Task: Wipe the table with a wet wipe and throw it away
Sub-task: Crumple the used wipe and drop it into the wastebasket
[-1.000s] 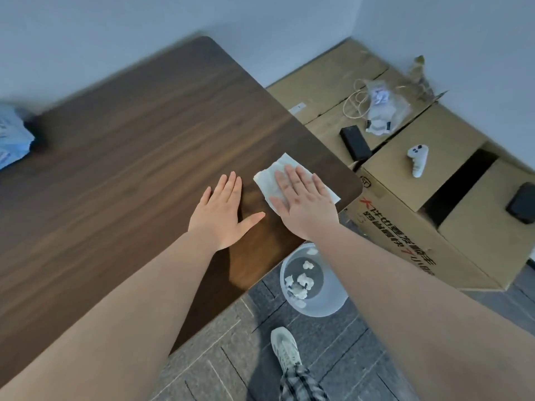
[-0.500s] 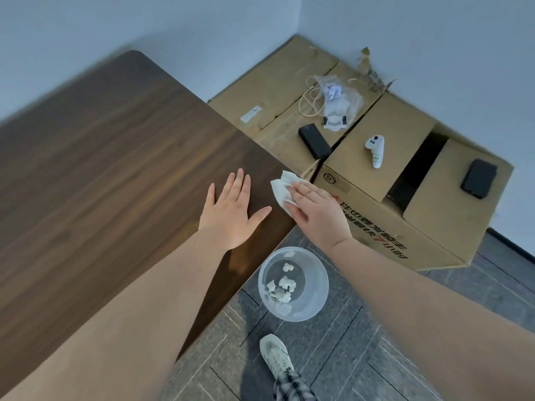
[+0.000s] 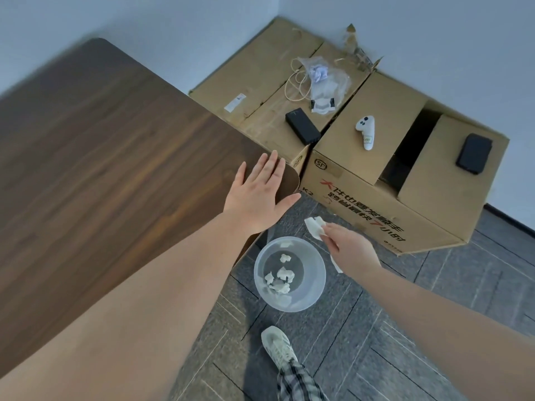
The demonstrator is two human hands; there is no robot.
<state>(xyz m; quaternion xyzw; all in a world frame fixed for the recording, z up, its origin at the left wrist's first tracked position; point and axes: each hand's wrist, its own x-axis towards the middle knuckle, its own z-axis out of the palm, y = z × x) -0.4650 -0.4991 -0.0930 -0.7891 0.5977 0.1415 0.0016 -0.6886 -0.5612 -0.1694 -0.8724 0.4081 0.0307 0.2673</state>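
Right hand (image 3: 351, 248) pinches wet wipe (image 3: 315, 227) beside bin (image 3: 317, 287).

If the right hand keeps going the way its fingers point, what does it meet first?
Probably the cardboard box: the right hand, pinching the wipe, points up-left past the bin. Depth is unclear.

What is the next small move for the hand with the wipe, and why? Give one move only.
Probably carry the right hand a little toward the left hand's side, over the clear bin, then let go. The wet wipe is pinched in its fingers and hangs over the floor just outside the bin's rim. The left hand rests flat on the table corner.
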